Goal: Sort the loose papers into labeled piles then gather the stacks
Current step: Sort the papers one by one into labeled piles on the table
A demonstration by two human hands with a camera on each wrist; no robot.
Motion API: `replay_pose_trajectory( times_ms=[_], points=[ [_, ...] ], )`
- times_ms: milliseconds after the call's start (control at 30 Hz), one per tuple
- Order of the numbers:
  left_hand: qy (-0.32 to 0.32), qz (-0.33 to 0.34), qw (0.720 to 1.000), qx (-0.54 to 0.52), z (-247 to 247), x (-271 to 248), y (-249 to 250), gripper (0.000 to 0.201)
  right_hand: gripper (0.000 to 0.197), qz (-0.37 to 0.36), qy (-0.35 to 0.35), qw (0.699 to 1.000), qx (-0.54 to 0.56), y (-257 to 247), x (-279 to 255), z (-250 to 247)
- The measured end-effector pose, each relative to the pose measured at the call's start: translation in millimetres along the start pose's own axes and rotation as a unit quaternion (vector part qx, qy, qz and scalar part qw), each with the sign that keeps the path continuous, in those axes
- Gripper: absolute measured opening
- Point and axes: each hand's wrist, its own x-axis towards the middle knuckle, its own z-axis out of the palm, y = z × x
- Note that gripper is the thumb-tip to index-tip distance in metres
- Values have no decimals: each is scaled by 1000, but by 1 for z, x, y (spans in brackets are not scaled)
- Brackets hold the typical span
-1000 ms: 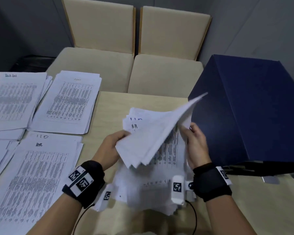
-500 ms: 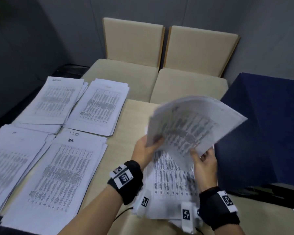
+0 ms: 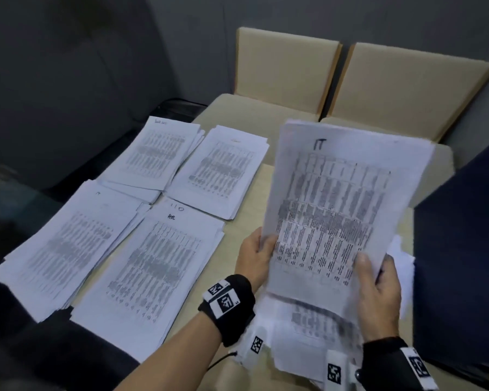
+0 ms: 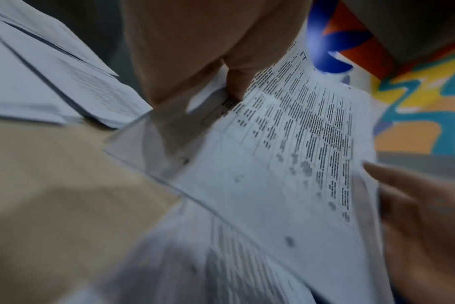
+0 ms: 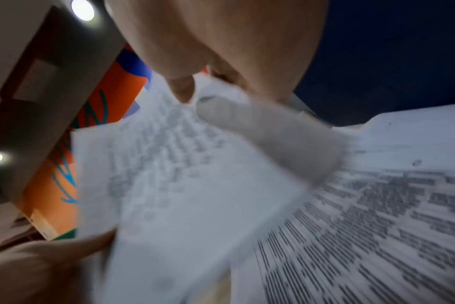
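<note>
Both hands pinch one raised sheet marked IT (image 3: 333,210): left hand (image 3: 256,259) at its left edge, right hand (image 3: 378,289) at the bottom right. Best matched to its labelled pile (image 3: 65,244) near the tabletop's (image 3: 246,230) left edge, corners squared before release.

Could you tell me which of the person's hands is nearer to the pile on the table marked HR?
Left. The left hand grips the held sheets' left edge, just right of the HR pile. The right hand holds their lower right corner, farther away, beside the dark blue box.
</note>
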Motion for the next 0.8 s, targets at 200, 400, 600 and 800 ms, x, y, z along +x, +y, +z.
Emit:
replay_pose_trajectory(
  times_ms=[200,400,600,800],
  points=[
    [131,-33,991,-16,-107,-11,-6,14,11,123,7,992,-9,83,3,9],
    [268,-84,958,49,-269,-39,-36,11,27,195,3,979,-59,123,-9,20],
    [316,-147,897,273,-450,-31,-85,21,20,192,12,974,-119,111,-12,37],
    [190,-153,890,385,-543,4,-65,32,22,263,4,964,-29,110,-18,58]
  ],
)
